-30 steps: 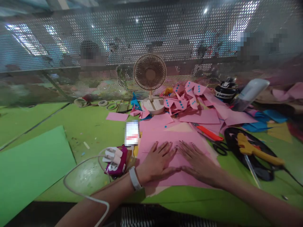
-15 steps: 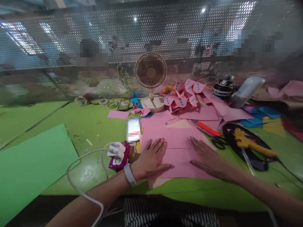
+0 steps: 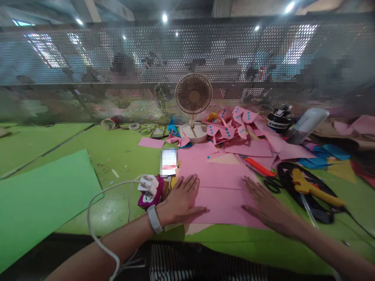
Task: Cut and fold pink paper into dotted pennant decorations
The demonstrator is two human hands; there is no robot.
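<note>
Pink paper sheets lie flat in front of me, with a straight line or edge running across them between my hands. My left hand rests flat on their left side, fingers together and thumb out. On the right side, my right hand also lies flat with its fingers extended. Neither hand grips anything. Under the front edge a paler paper piece sticks out. Black-handled scissors and a red-orange cutter lie just beyond my right hand.
A yellow glue gun rests on a black tray at right. Left of my hands are a phone, a purple power block with a white cable, and a green sheet. A fan and a folded pink paper heap stand behind.
My hands have slid slightly apart over the pink paper, the left one leftward and the right one rightward. The head view has tilted up a little.
</note>
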